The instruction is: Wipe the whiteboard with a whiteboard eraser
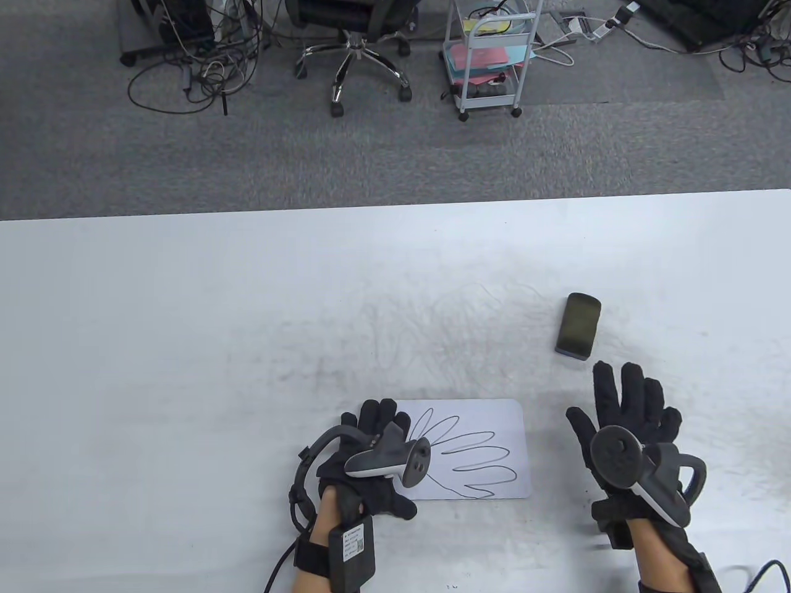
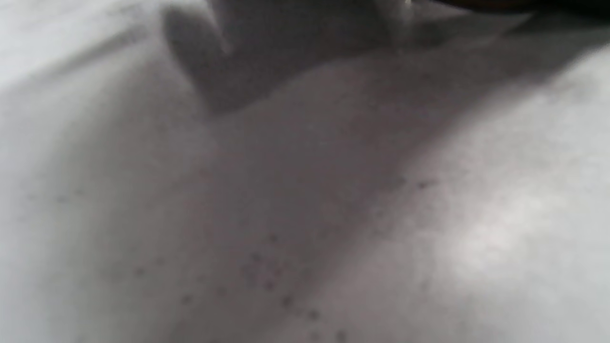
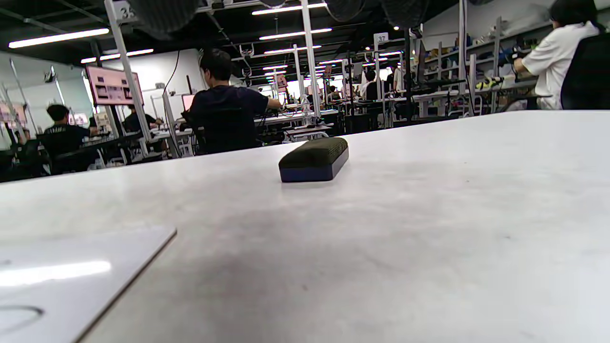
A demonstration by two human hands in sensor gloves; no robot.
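A small white whiteboard (image 1: 488, 426) with looping black marker lines lies near the table's front edge; its corner also shows in the right wrist view (image 3: 71, 281). My left hand (image 1: 371, 457) rests on the board's left edge, fingers forward, holding nothing. A dark whiteboard eraser (image 1: 578, 325) lies felt side up behind and to the right of the board; it also shows in the right wrist view (image 3: 314, 159). My right hand (image 1: 627, 420) is spread open and empty just in front of the eraser, apart from it. The left wrist view is a blur of table.
The white table (image 1: 185, 321) is smudged with grey marks around the middle. Beyond its far edge are carpet, an office chair (image 1: 355, 43), a white trolley (image 1: 491, 55) and loose cables.
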